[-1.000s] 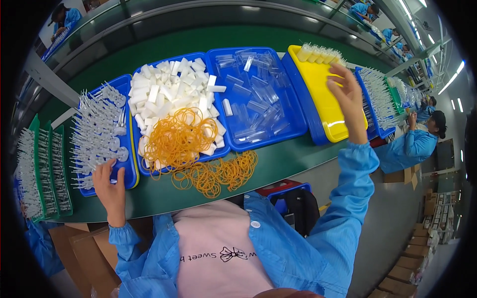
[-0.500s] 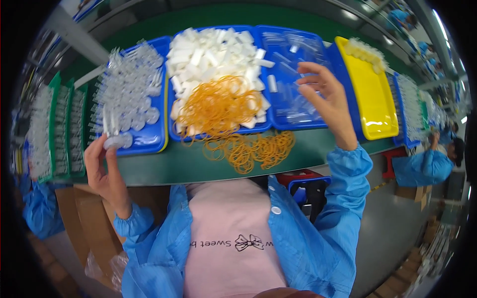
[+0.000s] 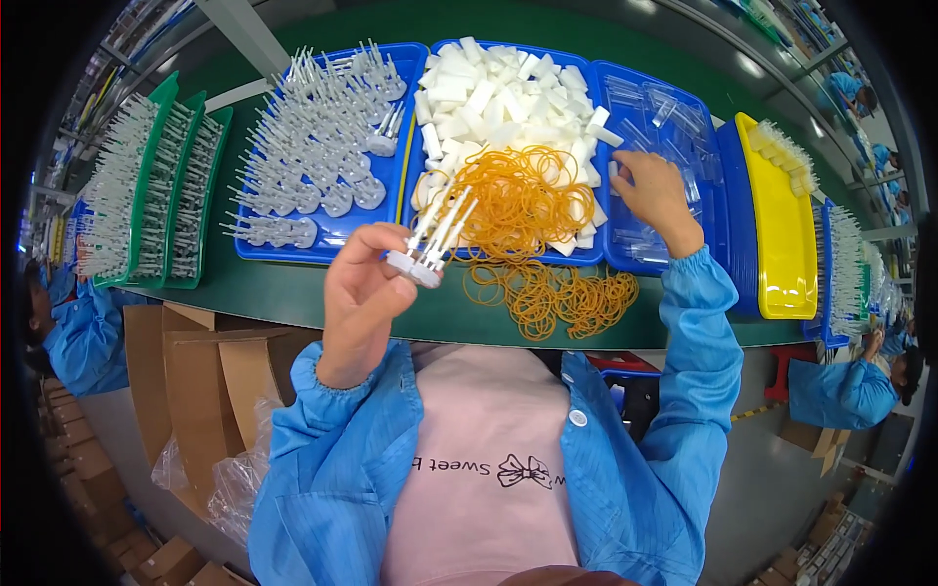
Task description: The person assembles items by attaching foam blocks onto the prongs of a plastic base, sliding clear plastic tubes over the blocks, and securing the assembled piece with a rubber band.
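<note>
My left hand point(image 3: 366, 298) pinches the base of a clear plastic part point(image 3: 420, 269), whose several thin, white-tipped rods point up and away. It is raised in front of the blue tray point(image 3: 337, 239) of similar parts with round bases. My right hand point(image 3: 653, 190) reaches over the left edge of another blue tray point(image 3: 625, 256), which contains clear tubes point(image 3: 660, 109). Its fingers are drawn together beside a small white block point(image 3: 614, 174); what they hold, if anything, is hidden. Between my hands, orange rubber bands point(image 3: 532, 200) lie heaped on white foam blocks point(image 3: 503, 93).
More rubber bands point(image 3: 562, 301) lie on the green tabletop point(image 3: 410, 327). Green racks point(image 3: 147, 186) of rods stand at the left, a yellow tray point(image 3: 787, 264) at the right. Cardboard boxes point(image 3: 191, 381) sit below the table. Other people work at both sides.
My left hand has lifted from the front of the left tray and moved right with the plastic part. My right hand has moved to its tray's left edge, its fingers closing. The view has shifted.
</note>
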A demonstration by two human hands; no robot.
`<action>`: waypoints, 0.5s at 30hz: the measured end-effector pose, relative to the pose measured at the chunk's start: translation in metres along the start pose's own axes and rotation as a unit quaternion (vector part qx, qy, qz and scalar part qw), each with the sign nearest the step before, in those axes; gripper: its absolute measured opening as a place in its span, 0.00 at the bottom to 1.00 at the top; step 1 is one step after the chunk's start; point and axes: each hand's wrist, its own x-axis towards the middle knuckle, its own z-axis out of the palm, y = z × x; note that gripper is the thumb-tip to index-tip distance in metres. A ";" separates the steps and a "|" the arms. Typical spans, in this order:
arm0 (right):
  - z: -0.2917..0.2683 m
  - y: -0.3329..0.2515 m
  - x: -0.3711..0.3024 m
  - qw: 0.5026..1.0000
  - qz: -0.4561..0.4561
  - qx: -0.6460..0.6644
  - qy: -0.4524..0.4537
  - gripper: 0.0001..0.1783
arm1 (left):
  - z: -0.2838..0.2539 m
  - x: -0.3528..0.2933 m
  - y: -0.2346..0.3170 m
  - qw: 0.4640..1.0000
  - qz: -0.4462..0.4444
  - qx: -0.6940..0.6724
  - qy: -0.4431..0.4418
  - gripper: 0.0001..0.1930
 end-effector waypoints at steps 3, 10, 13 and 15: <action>0.005 0.004 0.000 0.999 0.008 -0.025 -0.042 0.11 | 0.007 0.002 0.000 0.999 -0.027 0.021 0.008 0.15; -0.007 -0.003 -0.014 0.985 0.078 0.152 -0.001 0.18 | 0.007 -0.002 -0.013 0.996 0.026 0.089 0.002 0.14; -0.026 -0.028 -0.031 0.944 0.089 0.288 0.133 0.14 | 0.002 -0.004 -0.019 0.988 0.077 0.128 -0.047 0.11; -0.040 -0.044 -0.043 0.894 0.126 0.418 0.103 0.12 | 0.005 -0.004 -0.019 0.984 0.075 0.145 -0.072 0.11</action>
